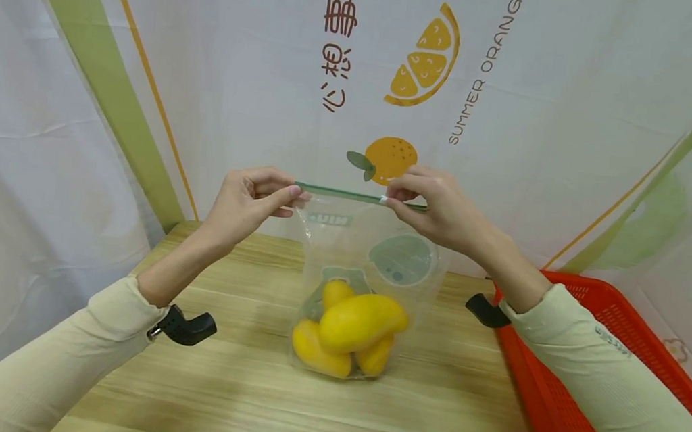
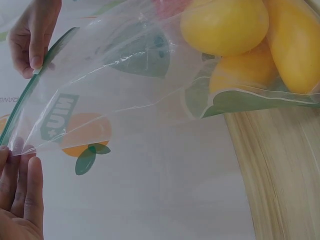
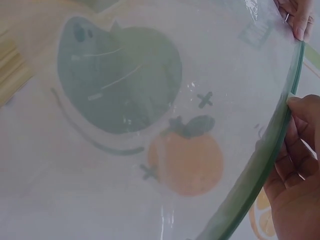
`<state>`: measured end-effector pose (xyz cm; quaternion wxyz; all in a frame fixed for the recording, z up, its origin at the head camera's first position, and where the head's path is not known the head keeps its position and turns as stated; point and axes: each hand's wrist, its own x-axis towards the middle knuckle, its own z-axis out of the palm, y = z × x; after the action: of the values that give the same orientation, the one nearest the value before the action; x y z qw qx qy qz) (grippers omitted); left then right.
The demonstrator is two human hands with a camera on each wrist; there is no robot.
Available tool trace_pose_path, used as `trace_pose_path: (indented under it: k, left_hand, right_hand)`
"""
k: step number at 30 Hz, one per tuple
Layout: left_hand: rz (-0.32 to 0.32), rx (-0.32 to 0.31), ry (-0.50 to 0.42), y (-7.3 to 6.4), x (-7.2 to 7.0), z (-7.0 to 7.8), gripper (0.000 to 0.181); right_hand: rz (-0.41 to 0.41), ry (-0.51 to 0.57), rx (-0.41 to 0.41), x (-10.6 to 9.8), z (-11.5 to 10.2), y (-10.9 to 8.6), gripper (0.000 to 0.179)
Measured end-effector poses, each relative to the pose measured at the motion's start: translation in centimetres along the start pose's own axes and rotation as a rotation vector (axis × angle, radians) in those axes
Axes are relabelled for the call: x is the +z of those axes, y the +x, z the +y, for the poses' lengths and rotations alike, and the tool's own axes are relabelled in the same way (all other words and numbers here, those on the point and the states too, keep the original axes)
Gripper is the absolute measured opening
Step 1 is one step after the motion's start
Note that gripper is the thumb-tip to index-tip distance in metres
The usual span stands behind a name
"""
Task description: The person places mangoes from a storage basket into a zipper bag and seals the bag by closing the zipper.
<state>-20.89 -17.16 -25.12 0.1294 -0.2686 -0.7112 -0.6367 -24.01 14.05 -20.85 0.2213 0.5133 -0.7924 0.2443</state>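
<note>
A clear zip bag (image 1: pixel 343 246) with green prints stands upright on the wooden table, held up by its top edge. Several yellow mangoes (image 1: pixel 362 322) lie piled in its bottom. My left hand (image 1: pixel 243 201) pinches the top left corner, thumb in front, at the end of the green zip strip (image 1: pixel 338 192). Farther right along that strip, my right hand (image 1: pixel 435 206) pinches a small white slider (image 1: pixel 383 199) between thumb and fingers. The right wrist view shows the right thumb (image 3: pixel 302 105) on the slider, and the strip running on past that hand.
A red plastic basket (image 1: pixel 578 370) stands at the right, partly under my right forearm. Behind the wooden table (image 1: pixel 217 382) hangs a white curtain (image 1: pixel 242 65) with orange prints. A black wrist mount (image 1: pixel 187 329) sticks out from the left sleeve, another (image 1: pixel 488 310) from the right.
</note>
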Motion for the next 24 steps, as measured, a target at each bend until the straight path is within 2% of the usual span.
trace_pose_path:
  k: [24]
  left_hand:
    - [0.003, -0.021, -0.027, -0.18, -0.39, -0.41, 0.014]
  right_hand:
    - [0.019, -0.003, -0.013, -0.01, 0.81, -0.72, 0.012]
